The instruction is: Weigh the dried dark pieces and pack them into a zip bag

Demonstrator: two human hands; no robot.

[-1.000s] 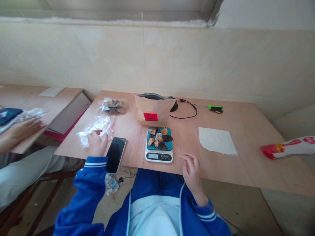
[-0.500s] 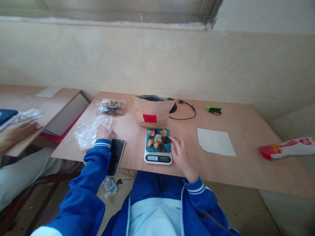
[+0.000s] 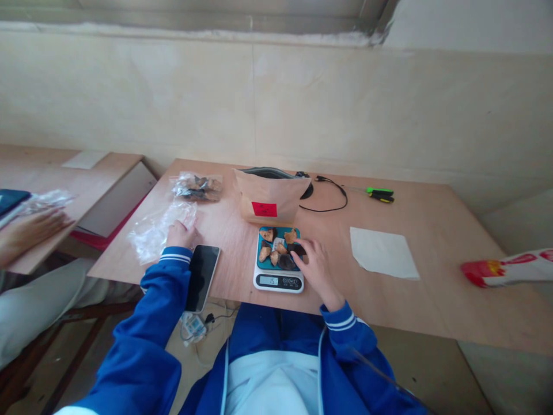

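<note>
On the kitchen scale, several dried brown chunks with dark rinds lie on the teal platform around a small pale packet. My right hand reaches over the platform's right side, thumb and fingers apart around a dark chunk at the edge; whether they touch it I cannot tell. The display seems to read 151, though its digits are small. My left hand rests on the table with curled fingers on a crumpled clear plastic bag. Behind the scale stands a kraft pouch with a red label, its top gaping.
A phone overhangs the front edge beside my left sleeve. Behind it lies a filled clear bag. Rightward are a black cable, screwdrivers, white paper and a red-white packet. Another person's hand rests on the left table.
My right hand has moved left over the platform, its thumb and fingers spreading around the dark chunk at the edge. My left hand stays at the plastic bag.
</note>
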